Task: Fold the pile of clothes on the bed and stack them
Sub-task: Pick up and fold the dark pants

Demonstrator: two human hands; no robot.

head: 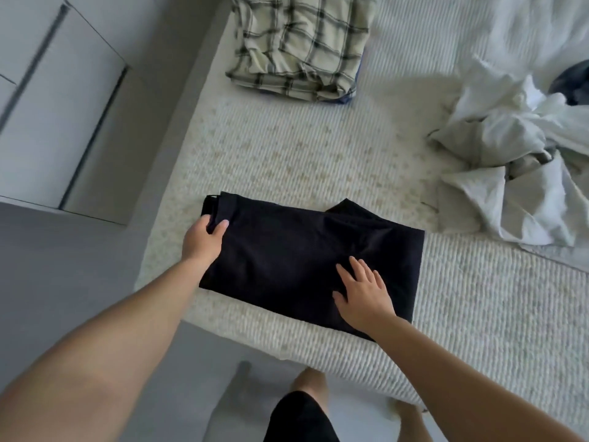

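Observation:
A black garment (pixel 287 253) lies folded into a rough rectangle near the front corner of the bed (pixel 318 148). My left hand (pixel 204 239) grips its far left edge, thumb on top and fingers curled under the cloth. My right hand (pixel 363 291) rests flat on the garment's near right part with fingers spread. A folded plaid shirt (pixel 299 43) tops a stack at the far end of the bed; a blue item shows under it. A pile of crumpled white clothes (pixel 516 145) lies at the right, with a dark piece (pixel 573 84) behind it.
The bed's left edge runs along a grey floor (pixel 47 266). White cabinet fronts (pixel 54 100) stand at the far left. My legs (pixel 306 406) are at the bed's front corner. Bare ribbed bedcover lies between the black garment and the plaid stack.

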